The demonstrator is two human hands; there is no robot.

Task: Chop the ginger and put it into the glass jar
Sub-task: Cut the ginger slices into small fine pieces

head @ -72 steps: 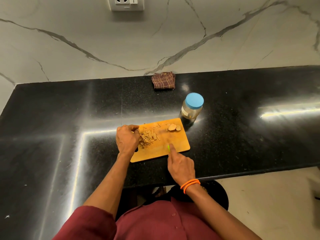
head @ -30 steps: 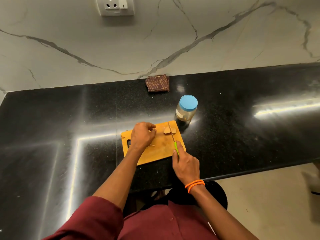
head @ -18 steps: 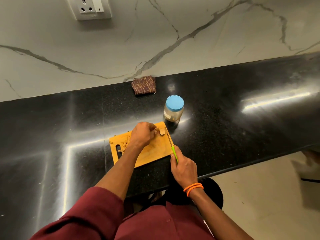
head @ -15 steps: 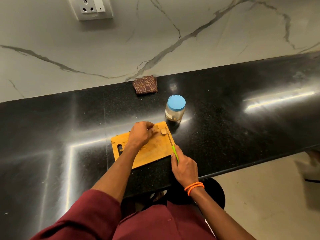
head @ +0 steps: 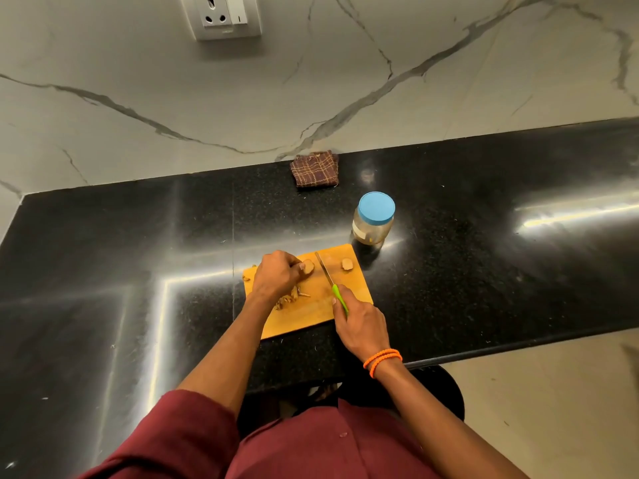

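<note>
While left hand [head: 276, 276] pins ginger [head: 307, 266] | right hand [head: 359, 324] grips knife [head: 328, 281] | jar [head: 374, 219] (lidded) beside board [head: 356, 288]

A pale brown ginger piece [head: 307, 266] lies on the far part of the orange-yellow wooden cutting board [head: 313, 314], pinched by the left hand [head: 276, 276]. A second, smaller ginger slice [head: 346, 264] lies apart from it near the board's far right corner. A loose heap of thin ginger strips [head: 290, 298] lies nearer, just below the left hand. The knife [head: 331, 282], with a narrow steel blade and a bright green handle, is gripped by the right hand [head: 359, 326]; its blade runs between the two pieces. The glass jar [head: 372, 221] stands upright on the black desk [head: 138, 257] just beyond the board's far right corner, its blue lid [head: 376, 207] on.
</note>
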